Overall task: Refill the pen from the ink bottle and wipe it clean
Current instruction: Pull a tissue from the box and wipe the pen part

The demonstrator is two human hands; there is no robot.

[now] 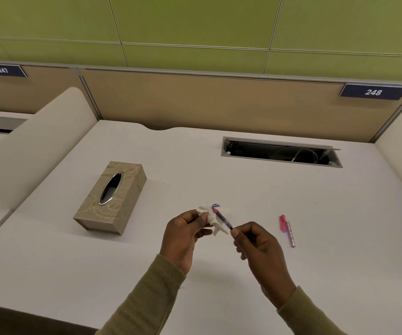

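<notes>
My left hand (185, 233) pinches a crumpled white tissue (210, 217) above the white desk (50, 262). My right hand (258, 247) grips the rear end of a thin pen part (222, 217) with a pink front section and a dark ink-filled tube. Its front end rests against the tissue. A small purple curved object (215, 205) peeks out just behind the tissue; I cannot tell what it is. On the desk to the right lie the pink pen cap and barrel (287, 229), side by side.
A beige embossed tissue box (112, 197) with an oval slot stands left of my hands. A cable hatch (282, 153) is sunk into the desk at the back right. Cream partitions flank the desk, with number signs 247 and 248 behind.
</notes>
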